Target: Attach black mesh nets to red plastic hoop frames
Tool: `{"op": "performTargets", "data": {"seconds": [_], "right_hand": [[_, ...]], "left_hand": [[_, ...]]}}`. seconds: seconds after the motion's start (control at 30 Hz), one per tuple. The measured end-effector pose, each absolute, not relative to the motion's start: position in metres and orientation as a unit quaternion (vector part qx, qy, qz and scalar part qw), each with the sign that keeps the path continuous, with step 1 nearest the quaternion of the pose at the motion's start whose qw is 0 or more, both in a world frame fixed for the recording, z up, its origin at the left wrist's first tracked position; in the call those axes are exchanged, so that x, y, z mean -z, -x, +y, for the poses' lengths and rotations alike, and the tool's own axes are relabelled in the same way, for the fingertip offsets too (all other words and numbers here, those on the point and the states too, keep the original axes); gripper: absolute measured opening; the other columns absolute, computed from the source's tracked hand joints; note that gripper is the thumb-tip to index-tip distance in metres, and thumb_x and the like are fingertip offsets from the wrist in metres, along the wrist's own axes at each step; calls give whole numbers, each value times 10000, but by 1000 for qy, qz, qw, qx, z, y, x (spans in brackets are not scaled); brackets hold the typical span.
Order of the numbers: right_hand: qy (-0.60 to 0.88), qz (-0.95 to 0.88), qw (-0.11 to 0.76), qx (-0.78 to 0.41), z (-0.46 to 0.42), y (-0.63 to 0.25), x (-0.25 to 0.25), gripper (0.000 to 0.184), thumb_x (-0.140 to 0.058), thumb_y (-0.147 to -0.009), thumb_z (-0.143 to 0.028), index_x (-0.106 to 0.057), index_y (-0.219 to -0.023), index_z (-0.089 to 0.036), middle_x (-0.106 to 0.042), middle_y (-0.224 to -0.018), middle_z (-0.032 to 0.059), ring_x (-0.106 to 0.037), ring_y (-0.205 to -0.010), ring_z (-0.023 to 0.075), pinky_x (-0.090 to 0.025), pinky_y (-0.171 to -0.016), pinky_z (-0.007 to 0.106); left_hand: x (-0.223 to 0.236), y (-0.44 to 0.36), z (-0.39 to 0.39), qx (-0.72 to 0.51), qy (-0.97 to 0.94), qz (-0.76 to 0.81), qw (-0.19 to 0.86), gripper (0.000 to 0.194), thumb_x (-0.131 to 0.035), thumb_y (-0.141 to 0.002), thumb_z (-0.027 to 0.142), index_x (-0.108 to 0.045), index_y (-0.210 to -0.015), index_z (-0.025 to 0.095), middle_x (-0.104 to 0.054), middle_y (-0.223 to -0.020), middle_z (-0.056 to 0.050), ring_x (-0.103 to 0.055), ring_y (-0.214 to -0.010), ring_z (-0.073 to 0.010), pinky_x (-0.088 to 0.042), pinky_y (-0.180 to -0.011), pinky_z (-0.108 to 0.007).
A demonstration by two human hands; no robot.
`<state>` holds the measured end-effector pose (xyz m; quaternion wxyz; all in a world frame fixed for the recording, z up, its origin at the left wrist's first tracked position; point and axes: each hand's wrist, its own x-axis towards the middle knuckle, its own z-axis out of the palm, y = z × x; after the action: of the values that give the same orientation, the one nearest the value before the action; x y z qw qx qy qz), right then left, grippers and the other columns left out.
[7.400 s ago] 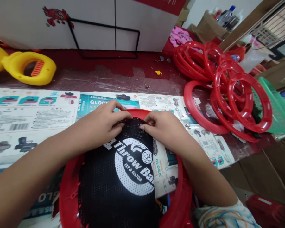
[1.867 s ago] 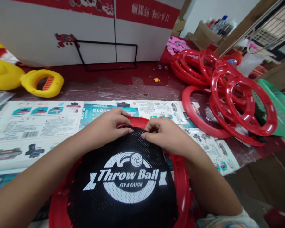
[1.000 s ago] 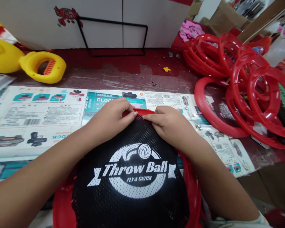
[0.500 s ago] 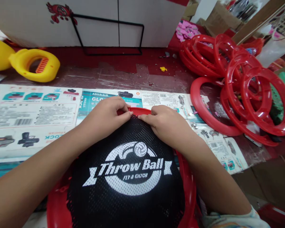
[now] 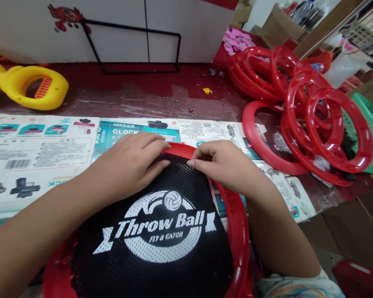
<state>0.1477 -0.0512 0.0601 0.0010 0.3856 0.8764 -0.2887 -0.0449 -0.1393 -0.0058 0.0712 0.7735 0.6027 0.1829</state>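
Note:
A black mesh net (image 5: 161, 273) printed "Throw Ball" in white is spread over a large red plastic ring (image 5: 239, 244), close in front of me. The net's left edge sits along the ring's inner side; at the upper right a gap shows between net and ring. My left hand (image 5: 133, 159) lies over the far left rim, its fingers bent over the net's edge and its thumb on the mesh. My right hand (image 5: 222, 165) pinches the net's far edge between thumb and bent forefinger, just right of centre. The fingertips are partly hidden at the rim.
Several red rings (image 5: 311, 120) are piled at the right, beside a green basket (image 5: 366, 136). A yellow plastic ring-shaped piece (image 5: 34, 87) stands at the far left. A white carton (image 5: 118, 37) closes off the back. Printed card sheets (image 5: 40, 149) cover the table.
Since the oldest frame the net's print has turned from slanted to nearly level, and the net spreads wider across the ring. Lately my hands have moved slightly apart along the far rim.

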Motion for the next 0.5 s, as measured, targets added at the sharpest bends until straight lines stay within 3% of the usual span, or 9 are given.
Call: {"op": "performTargets", "data": {"seconds": [0.07,0.13,0.3,0.5], "right_hand": [[-388,880,-14,274,-50,-147,-58,170,-573,-840,-172,-666,-700,-151,-622,-658,-9,-515,-623,102,-327,-615,240],[-396,882,-28,254,-48,-145,-55,162,-550,-826,-155,-661,-709,-148,-613,-649,-5,-503,-622,110,-315,-611,243],[-402,885,-40,233,-43,-141,-45,158,-530,-824,-165,-666,-747,-142,-641,-693,18,-519,-646,123,-324,-619,243],[-406,887,-40,217,-44,-139,-38,165,-526,-849,-177,-670,-783,-131,-663,-736,35,-538,-661,125,-338,-632,239]], "left_hand": [[10,42,-141,-212,-798,556,94,524,-417,-931,472,-482,-1310,115,-562,-1325,-182,-500,-1234,-335,-395,-1021,-483],[13,42,-141,-214,-806,540,111,585,-459,-910,512,-439,-1362,142,-569,-1317,-163,-496,-1234,-332,-390,-1034,-488],[14,44,-139,-217,-812,528,119,494,-423,-926,527,-523,-1283,200,-585,-1235,-122,-528,-1150,-297,-426,-990,-458],[16,44,-139,-213,-815,528,107,499,-415,-928,522,-569,-1263,186,-574,-1202,-134,-529,-1108,-311,-419,-980,-466]]}}
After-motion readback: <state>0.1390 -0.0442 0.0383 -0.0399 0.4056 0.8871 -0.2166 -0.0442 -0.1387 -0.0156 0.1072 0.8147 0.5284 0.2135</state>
